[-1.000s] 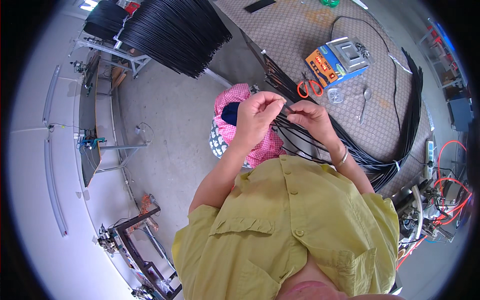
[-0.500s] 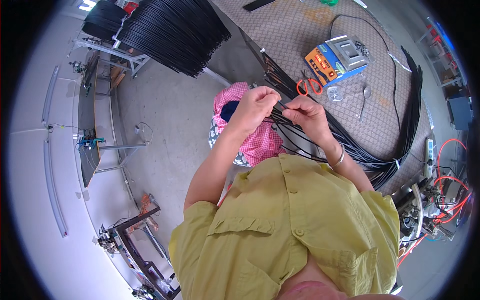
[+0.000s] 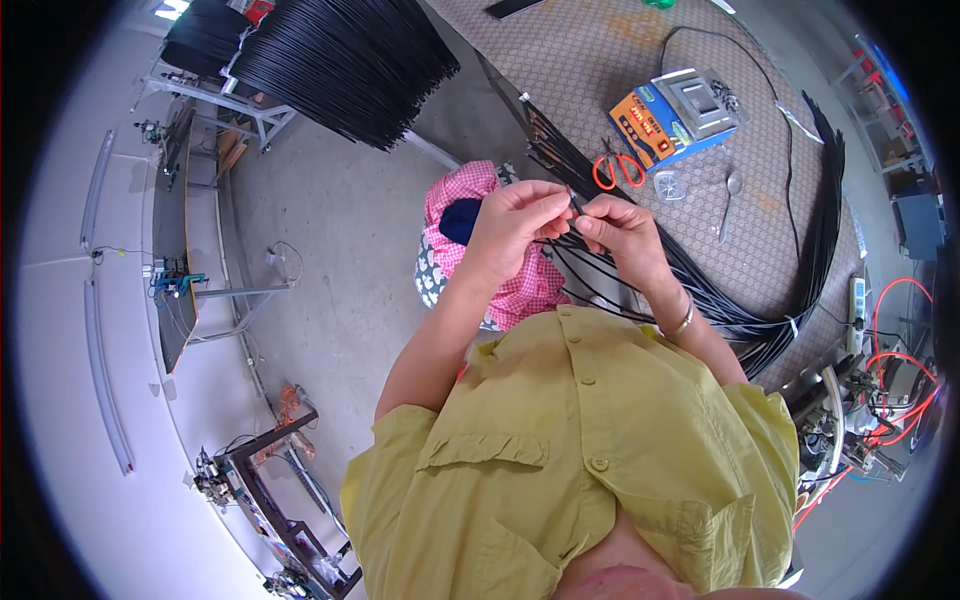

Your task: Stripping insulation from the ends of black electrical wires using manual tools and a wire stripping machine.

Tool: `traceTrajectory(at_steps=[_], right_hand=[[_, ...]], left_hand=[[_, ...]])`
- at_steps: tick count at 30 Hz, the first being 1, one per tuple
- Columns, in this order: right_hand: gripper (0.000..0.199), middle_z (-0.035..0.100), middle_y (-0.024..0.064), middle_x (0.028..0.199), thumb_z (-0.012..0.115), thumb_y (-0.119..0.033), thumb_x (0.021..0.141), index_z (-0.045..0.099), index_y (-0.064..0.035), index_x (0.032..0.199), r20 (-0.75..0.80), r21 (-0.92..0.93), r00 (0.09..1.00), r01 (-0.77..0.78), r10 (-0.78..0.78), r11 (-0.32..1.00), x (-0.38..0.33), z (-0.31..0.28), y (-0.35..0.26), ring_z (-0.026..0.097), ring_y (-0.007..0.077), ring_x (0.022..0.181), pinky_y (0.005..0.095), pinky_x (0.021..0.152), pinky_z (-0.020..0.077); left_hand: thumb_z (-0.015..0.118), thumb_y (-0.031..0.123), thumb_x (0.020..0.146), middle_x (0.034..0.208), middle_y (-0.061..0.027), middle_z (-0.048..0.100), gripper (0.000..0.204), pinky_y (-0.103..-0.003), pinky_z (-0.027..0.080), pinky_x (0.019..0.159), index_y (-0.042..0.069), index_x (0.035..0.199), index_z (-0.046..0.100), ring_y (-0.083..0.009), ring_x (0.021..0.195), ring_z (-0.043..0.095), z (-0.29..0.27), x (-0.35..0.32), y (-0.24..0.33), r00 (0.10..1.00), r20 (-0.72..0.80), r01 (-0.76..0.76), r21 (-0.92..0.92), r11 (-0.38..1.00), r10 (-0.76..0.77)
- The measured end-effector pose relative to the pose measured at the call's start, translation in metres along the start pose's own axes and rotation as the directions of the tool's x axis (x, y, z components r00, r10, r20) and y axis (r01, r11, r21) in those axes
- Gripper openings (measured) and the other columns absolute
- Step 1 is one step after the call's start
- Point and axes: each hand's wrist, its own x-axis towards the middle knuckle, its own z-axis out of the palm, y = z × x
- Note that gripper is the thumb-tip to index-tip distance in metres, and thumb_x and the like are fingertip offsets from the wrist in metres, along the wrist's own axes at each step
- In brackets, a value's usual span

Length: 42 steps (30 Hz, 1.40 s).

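Observation:
My left hand (image 3: 522,222) and my right hand (image 3: 622,238) are close together in front of my chest, above the near edge of the table. A thin black cable end (image 3: 576,207) shows between their fingertips, with the right thumb and forefinger pinching it. The left thumb and forefinger are pressed together at its tip; whatever small piece they hold is too small to make out. Below the hands, a long bundle of black cables (image 3: 700,312) runs along the table edge and curves up on the right. Orange-handled scissors (image 3: 619,170) lie just beyond my right hand.
On the patterned table (image 3: 690,235) are a blue and orange box (image 3: 672,120) with a metal tray (image 3: 700,103) on it, a small clear dish (image 3: 669,186) and a spoon (image 3: 731,205). A rack of black cables (image 3: 350,65) stands far left. Pink checked cloth (image 3: 520,290) lies below my hands.
My left hand has shifted slightly right and turned, its fingertips now nearer the right hand's. The right hand has moved a little, still pinching the cable.

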Motion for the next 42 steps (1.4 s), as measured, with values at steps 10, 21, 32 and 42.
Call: traceTrajectory(at_steps=[10,21,32,42], right_hand=[[0.006,0.053,-0.0021,0.065,0.062,-0.007,0.08,0.061,-0.002,0.082,0.045,-0.008,0.995,-0.091,0.091,0.996,0.0,-0.002,-0.003,0.042,0.0039,0.052,0.0185,0.045,0.0316],[0.006,0.056,-0.0012,0.068,0.061,-0.007,0.08,0.06,-0.0032,0.085,-0.125,0.177,0.992,0.007,0.016,0.984,0.006,0.009,0.018,0.046,0.0041,0.056,0.018,0.049,0.0357],[0.007,0.052,-0.0027,0.071,0.057,-0.006,0.083,0.055,-0.0023,0.089,0.013,0.005,0.999,0.035,-0.035,0.999,0.006,-0.006,-0.007,0.044,0.0044,0.059,0.0187,0.054,0.0382],[0.018,0.047,-0.0029,0.069,0.051,-0.02,0.088,0.055,-0.0022,0.087,0.175,0.21,0.966,-0.226,0.191,0.951,0.001,-0.011,-0.015,0.037,0.0052,0.057,0.0184,0.05,0.0297]], left_hand=[[0.06,0.004,0.078,0.07,-0.0024,0.06,0.007,-0.018,0.044,0.055,-0.001,0.082,0.059,-0.005,0.061,0.055,-0.002,0.001,-0.005,0.963,-0.021,-0.248,0.333,0.91,0.27],[0.058,0.003,0.08,0.074,-0.0018,0.058,0.006,-0.018,0.042,0.058,0.0,0.085,0.058,-0.0045,0.064,0.052,0.023,0.011,-0.043,0.906,-0.282,-0.377,-0.194,0.906,0.317],[0.053,0.01,0.085,0.079,-0.0022,0.058,0.015,-0.021,0.044,0.062,0.001,0.096,0.059,-0.0084,0.068,0.053,0.006,0.007,-0.026,0.991,-0.096,-0.107,-0.198,0.974,0.089],[0.049,0.014,0.089,0.077,-0.0058,0.06,0.019,-0.025,0.047,0.062,-0.001,0.095,0.059,-0.0121,0.069,0.057,-0.002,0.01,-0.019,0.985,0.162,-0.017,-0.224,0.974,0.054]])
